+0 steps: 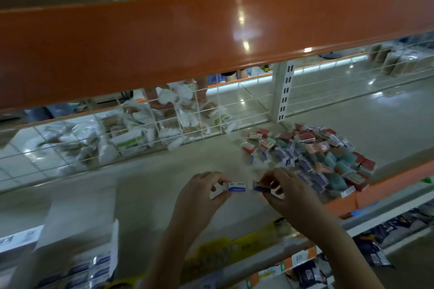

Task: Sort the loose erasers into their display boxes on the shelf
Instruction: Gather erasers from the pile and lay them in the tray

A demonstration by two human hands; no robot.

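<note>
A pile of loose erasers (312,157) in red, teal, orange and blue-white wrappers lies on the grey shelf (164,171) at the right. My left hand (202,191) pinches a white eraser with a blue label (236,187) over the shelf's middle. Just right of it, my right hand (287,191) grips one or more small blue-wrapped erasers (259,187) at the pile's near edge. A white display box (77,253) holding several blue-white erasers stands at the bottom left, well apart from both hands.
An orange shelf beam (187,37) crosses overhead. A white wire grid (117,138) backs the shelf, with white packets behind it. A white slotted upright (285,91) stands behind the pile. Yellow price tags (218,251) line the orange front edge; dark packets (375,258) fill the lower shelf.
</note>
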